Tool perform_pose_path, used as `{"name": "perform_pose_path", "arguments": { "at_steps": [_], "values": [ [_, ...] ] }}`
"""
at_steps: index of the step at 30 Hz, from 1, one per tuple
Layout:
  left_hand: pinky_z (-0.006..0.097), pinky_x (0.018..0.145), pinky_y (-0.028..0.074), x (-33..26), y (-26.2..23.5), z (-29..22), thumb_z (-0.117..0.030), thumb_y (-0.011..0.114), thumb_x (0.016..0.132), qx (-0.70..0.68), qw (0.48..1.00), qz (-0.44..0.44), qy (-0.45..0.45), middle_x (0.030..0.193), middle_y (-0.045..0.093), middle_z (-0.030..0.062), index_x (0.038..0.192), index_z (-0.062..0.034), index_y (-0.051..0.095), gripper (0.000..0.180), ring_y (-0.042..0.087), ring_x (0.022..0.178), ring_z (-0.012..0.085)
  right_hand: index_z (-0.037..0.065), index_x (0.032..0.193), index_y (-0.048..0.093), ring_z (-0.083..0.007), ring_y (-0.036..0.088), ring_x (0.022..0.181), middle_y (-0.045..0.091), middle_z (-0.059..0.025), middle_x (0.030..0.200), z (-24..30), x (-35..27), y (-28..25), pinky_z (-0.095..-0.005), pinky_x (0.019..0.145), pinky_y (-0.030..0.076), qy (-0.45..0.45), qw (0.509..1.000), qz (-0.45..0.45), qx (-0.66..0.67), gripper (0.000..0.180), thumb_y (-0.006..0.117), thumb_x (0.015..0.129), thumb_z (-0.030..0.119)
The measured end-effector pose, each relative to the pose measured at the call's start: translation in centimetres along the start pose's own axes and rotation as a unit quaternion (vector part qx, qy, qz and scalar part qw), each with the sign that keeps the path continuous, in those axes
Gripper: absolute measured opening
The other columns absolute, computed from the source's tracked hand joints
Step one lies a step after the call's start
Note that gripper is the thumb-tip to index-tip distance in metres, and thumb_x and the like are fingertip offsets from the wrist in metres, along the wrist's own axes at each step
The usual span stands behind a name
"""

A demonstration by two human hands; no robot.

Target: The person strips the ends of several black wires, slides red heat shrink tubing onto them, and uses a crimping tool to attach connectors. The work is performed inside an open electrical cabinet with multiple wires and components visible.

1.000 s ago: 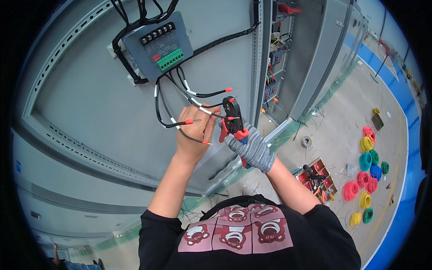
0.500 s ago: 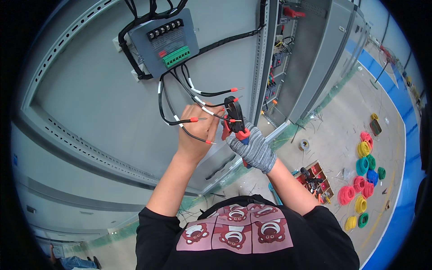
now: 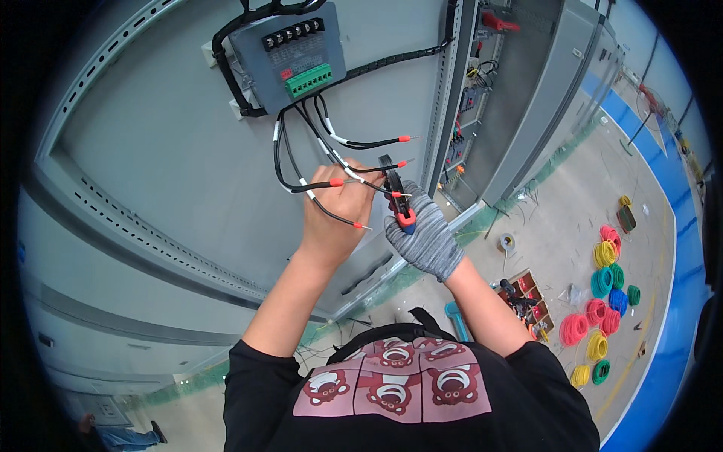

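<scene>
My bare left hand is closed, its fingertips pinching a black wire beside the jaws of the crimping pliers. The pinched end is mostly hidden by fingers and tool. My right hand, in a grey knitted glove, grips the pliers by their red and blue handles. Around both hands hang several black wires with white sleeves and red ferrules on their ends. They come down from beneath a grey control module with a green terminal block, fixed to the cabinet panel.
The open cabinet with wired parts inside stands to the right. On the floor lie a tape roll, a divided tool box and several coloured wire coils. Another person's legs show at the lower left.
The module and wires sit slightly further right and higher in view. The pliers have turned more edge-on, and their handles appear closer together in my gloved hand.
</scene>
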State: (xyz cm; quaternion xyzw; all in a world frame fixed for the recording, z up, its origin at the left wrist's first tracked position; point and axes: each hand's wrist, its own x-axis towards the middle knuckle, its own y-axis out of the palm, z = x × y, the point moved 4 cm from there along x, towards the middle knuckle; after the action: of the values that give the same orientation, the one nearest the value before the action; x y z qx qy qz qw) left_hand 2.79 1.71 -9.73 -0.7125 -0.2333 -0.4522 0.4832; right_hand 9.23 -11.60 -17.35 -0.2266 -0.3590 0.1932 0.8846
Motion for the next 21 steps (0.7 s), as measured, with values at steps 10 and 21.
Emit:
{"name": "perform_pose_path", "arguments": {
  "at_steps": [10, 21],
  "values": [
    [0.034, 0.066, 0.045, -0.3, -0.5, -0.3, 0.006, 0.068, 0.075, -0.021, 0.999, 0.009, -0.045, 0.088, 0.065, 0.0076, 0.097, -0.0028, 0.067, 0.024, 0.059, 0.075, 0.0230, -0.006, 0.112, 0.051, -0.0449, 0.059, 0.090, 0.057, -0.0270, 0.099, 0.2, 0.1, -0.2, -0.0461, 0.080, 0.051, 0.031, 0.997, 0.009, 0.070, 0.044, 0.066, 0.077, 0.016],
    [0.036, 0.063, 0.043, 1.0, -0.8, -0.9, -0.003, 0.072, 0.076, -0.007, 0.999, 0.004, -0.046, 0.079, 0.065, 0.0077, 0.089, -0.0061, 0.070, 0.013, 0.061, 0.072, 0.0250, -0.003, 0.112, 0.053, -0.0383, 0.060, 0.084, 0.059, -0.0212, 0.092, 0.5, 0.1, -0.6, -0.0422, 0.076, 0.051, 0.056, 0.996, 0.016, 0.067, 0.038, 0.063, 0.079, 0.012]
  ]
}}
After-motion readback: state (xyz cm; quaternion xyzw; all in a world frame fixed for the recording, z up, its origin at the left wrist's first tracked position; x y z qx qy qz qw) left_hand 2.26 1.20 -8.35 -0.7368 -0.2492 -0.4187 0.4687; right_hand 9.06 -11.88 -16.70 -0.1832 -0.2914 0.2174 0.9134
